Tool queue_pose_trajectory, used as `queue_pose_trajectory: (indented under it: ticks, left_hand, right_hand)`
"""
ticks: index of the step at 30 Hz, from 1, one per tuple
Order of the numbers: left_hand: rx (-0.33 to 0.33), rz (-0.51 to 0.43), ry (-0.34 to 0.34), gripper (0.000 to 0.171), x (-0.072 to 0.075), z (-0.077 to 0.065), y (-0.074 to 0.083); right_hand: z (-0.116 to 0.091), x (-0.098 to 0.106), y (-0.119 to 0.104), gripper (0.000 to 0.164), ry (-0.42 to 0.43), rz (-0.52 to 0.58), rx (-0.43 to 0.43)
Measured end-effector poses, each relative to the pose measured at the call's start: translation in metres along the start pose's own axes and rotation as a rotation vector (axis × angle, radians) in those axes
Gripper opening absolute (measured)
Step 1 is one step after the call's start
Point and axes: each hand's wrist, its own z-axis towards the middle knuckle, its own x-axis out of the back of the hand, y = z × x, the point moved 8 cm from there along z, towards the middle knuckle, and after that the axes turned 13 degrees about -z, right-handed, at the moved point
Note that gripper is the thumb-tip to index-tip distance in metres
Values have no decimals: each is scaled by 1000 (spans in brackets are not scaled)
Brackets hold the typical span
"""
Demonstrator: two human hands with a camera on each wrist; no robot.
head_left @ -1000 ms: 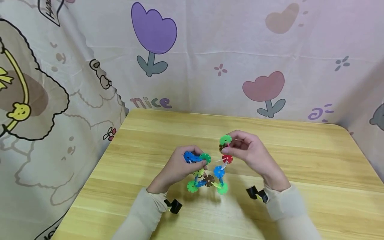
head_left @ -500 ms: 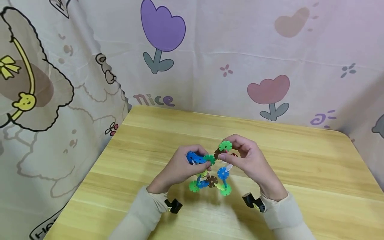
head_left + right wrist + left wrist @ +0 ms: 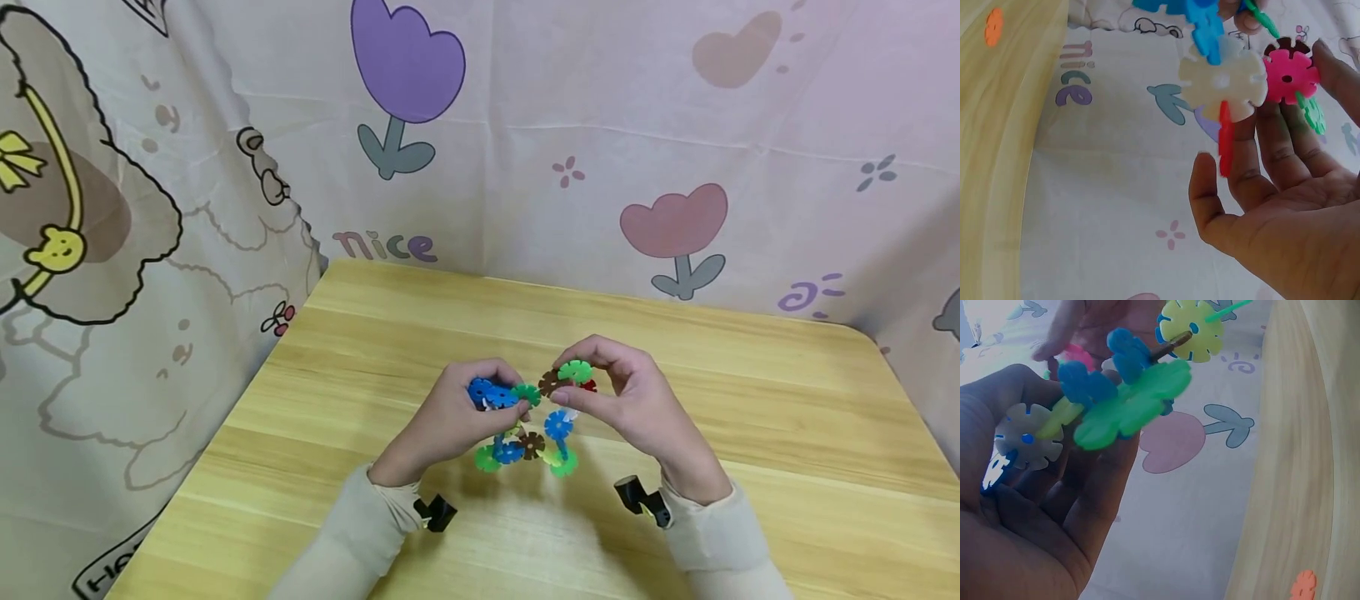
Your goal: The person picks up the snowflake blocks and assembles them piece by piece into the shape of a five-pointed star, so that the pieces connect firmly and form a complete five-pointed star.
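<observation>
In the head view, my left hand [image 3: 468,417] pinches a dark green snowflake disc [image 3: 527,394] joined to blue snowflake discs [image 3: 491,394]. My right hand [image 3: 630,400] pinches a brown snowflake disc [image 3: 551,383] between thumb and fingers, with a bright green disc [image 3: 576,372] beside it. The brown disc's edge is right at the dark green one. Below the hands hangs a chain of linked discs, including a lower brown disc [image 3: 531,446] and a blue disc [image 3: 558,425]. The right wrist view shows a pink disc [image 3: 1291,76] by the right thumb and a whitish disc [image 3: 1222,81].
The hands are above a light wooden table [image 3: 375,333]. A loose orange snowflake disc [image 3: 1303,585] lies on it in both wrist views. A printed cloth [image 3: 525,83] hangs along the table's back and left edges. Each wrist carries a small black camera [image 3: 437,512].
My right hand has moved left and slightly down, bringing the brown disc up to the dark green one. The left hand has barely moved. The head view has shifted a little.
</observation>
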Motion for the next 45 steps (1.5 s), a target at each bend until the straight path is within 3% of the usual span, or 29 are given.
queue_pose_trajectory:
  ticks: [6, 14, 26, 34, 38, 45]
  left_hand:
    - [-11, 13, -12, 9, -3, 1, -1]
    - [-9, -25, -15, 7, -5, 2, -5]
    - [-17, -98, -41, 6, -10, 1, -6]
    - [16, -82, 15, 5, -7, 0, -7]
    - [31, -100, 12, 6, -7, 1, -9]
    - [84, -138, 42, 10, -4, 5, -15]
  right_hand:
    - [0, -3, -4, 17, 11, 3, 8]
    - [-1, -7, 4, 9, 16, 52, -54]
    - [-1, -8, 4, 9, 19, 16, -81]
    - [1, -10, 9, 10, 27, -29, -129]
    - [1, -10, 12, 10, 29, -17, -147]
    - [4, -5, 14, 5, 12, -30, -78]
